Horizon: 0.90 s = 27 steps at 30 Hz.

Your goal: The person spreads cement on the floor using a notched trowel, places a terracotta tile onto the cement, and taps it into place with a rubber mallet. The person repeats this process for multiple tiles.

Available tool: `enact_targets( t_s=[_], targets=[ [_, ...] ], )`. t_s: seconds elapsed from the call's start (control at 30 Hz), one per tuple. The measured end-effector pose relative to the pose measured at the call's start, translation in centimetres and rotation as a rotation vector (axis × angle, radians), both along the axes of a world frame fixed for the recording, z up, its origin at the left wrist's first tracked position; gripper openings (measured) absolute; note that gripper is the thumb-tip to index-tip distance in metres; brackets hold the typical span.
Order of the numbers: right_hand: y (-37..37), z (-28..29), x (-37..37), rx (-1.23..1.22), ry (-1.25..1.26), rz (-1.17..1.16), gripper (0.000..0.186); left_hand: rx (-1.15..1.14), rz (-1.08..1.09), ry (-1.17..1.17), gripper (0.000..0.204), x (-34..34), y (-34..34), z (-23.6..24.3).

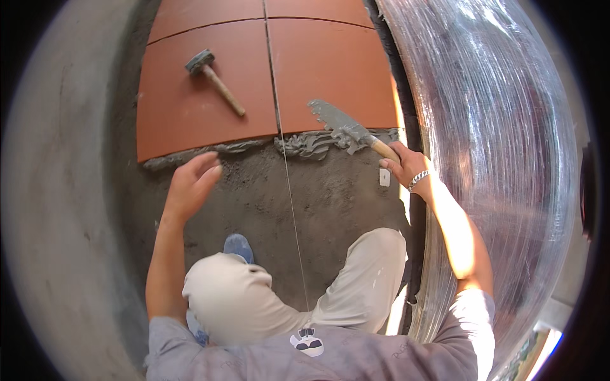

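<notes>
My right hand (408,166) grips the wooden handle of a trowel (335,119), whose mortar-smeared blade reaches over the edge of the terracotta tiles (324,63). Grey mortar (307,145) is heaped along the tiles' near edge. My left hand (196,182), fingers loosely bent and holding nothing, hovers just below the left tile's edge. A mallet (214,80) with a wooden handle lies on that tile. A thin string (293,222) runs from the tile joint toward me. A small white piece (384,177) lies beside my right hand.
A grey wall or ledge (70,184) curves along the left. A large plastic-wrapped stack (492,152) borders the right. My bent knees rest over rough grey screed (260,203), with a blue shoe (238,247) under me.
</notes>
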State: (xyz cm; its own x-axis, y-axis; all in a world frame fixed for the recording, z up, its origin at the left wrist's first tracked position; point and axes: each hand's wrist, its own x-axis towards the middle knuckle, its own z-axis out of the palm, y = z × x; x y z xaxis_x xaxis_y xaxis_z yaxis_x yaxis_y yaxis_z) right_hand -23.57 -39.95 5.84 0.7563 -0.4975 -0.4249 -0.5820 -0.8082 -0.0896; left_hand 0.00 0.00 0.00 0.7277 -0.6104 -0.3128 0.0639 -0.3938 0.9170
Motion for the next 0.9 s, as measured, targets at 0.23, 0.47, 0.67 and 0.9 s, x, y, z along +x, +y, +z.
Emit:
enact_targets(
  t_s=[0.23, 0.47, 0.67, 0.9],
  targets=[
    [-1.4, -2.0, 5.0, -0.151, 0.273, 0.305, 0.033, 0.201, 0.47, 0.076, 0.043, -9.5, 10.8, 0.5],
    [1.0, -2.9, 9.2, -0.088, 0.285, 0.407, 0.033, 0.274, 0.702, 0.17, 0.046, -18.6, 14.9, -0.2],
    [1.4, -4.2, 11.6, -0.108, 0.32, 0.478, 0.035, 0.294, 0.771, 0.207, 0.05, -21.5, 16.0, -0.9],
    [-1.2, -5.0, 15.4, -0.136, 0.481, 0.466, 0.035, 0.298, 0.758, 0.202, 0.051, -22.3, 15.7, -1.2]
  ],
)
